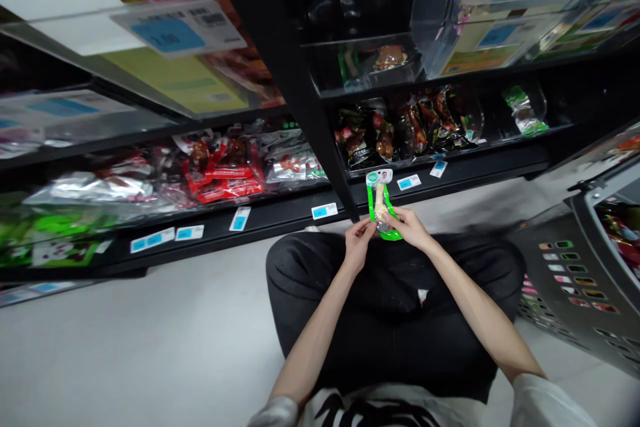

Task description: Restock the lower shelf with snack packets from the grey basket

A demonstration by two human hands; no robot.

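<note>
Between my hands is a green-edged snack packet [379, 197] with a clear window that shows a pale, drumstick-shaped piece of meat. My left hand [358, 240] pinches its lower left edge. On the other side my right hand [407, 228] grips the lower right edge, with the thumb over the front. The packet is held upright above my knees, just in front of the bottom shelf's edge. Close behind it lie dark vacuum packs of meat [385, 139] on that shelf.
Red packets [220, 173] and silver packets [107, 177] fill the lower left shelf. Price tags [325, 211] line its front edge. Clear plastic bins [450, 47] stand above on the right. A grey perforated basket [575, 267] with goods inside is at my right.
</note>
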